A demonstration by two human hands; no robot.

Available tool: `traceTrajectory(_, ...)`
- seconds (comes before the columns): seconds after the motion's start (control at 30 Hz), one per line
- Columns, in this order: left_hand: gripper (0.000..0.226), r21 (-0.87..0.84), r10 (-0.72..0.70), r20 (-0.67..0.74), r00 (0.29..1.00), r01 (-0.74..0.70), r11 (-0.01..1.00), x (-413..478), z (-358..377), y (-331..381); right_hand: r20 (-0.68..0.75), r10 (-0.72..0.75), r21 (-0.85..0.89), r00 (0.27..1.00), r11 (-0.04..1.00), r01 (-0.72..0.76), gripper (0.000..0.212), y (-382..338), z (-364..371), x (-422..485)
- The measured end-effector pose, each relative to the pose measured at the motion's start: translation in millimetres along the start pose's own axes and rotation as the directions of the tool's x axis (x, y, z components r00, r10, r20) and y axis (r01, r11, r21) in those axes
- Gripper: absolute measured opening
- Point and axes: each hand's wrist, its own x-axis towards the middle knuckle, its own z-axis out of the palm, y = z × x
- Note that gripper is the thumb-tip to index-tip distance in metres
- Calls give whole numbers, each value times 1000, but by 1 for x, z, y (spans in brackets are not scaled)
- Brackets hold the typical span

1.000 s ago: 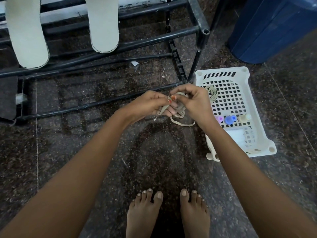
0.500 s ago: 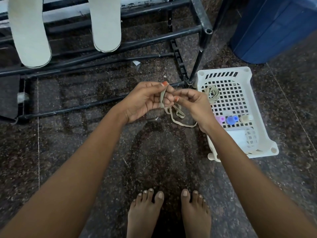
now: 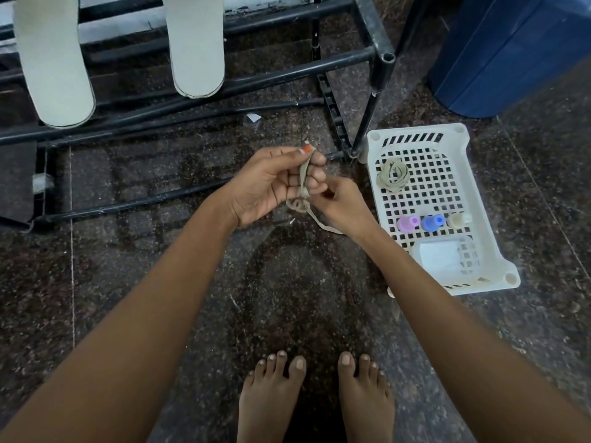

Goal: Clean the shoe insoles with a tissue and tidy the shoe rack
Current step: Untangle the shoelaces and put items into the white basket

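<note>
My left hand (image 3: 271,183) is palm-up over the dark floor, its curled fingers wound with a beige shoelace (image 3: 303,182). My right hand (image 3: 339,204) pinches the same lace just below, and a loose tail hangs down past its wrist. Two pale insoles (image 3: 54,62) (image 3: 196,46) lie side by side on the bars of the black shoe rack (image 3: 379,68). A second coiled lace (image 3: 393,174) sits in the white perforated basket (image 3: 374,145) to the right.
The basket also holds three small bottles, pink (image 3: 407,223), blue (image 3: 431,222) and cream (image 3: 459,219), and a white tissue pack (image 3: 439,257). A blue bin (image 3: 511,52) stands at the back right. My bare feet (image 3: 316,401) are at the bottom.
My left hand has turned palm-up with the lace wrapped over its fingers. My right hand has dropped below it, still on the lace.
</note>
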Motion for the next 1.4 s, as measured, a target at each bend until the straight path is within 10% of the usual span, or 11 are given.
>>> traceTrajectory(0.27,28,-124,42,-89,995,-52,991,0,-4,0,-36,197,-93,980,975,-200,16,34,-3,-10)
traceTrajectory(0.9,26,82,-136,-26,990,137,987,-1,-1,-14,-245,-86,229,966,963,144,28,-18,-13,-3)
traceTrajectory(1.4,25,-118,94,-143,985,-111,987,7,-1,-20,-143,-92,33,985,995,98,13,3,14,-13)
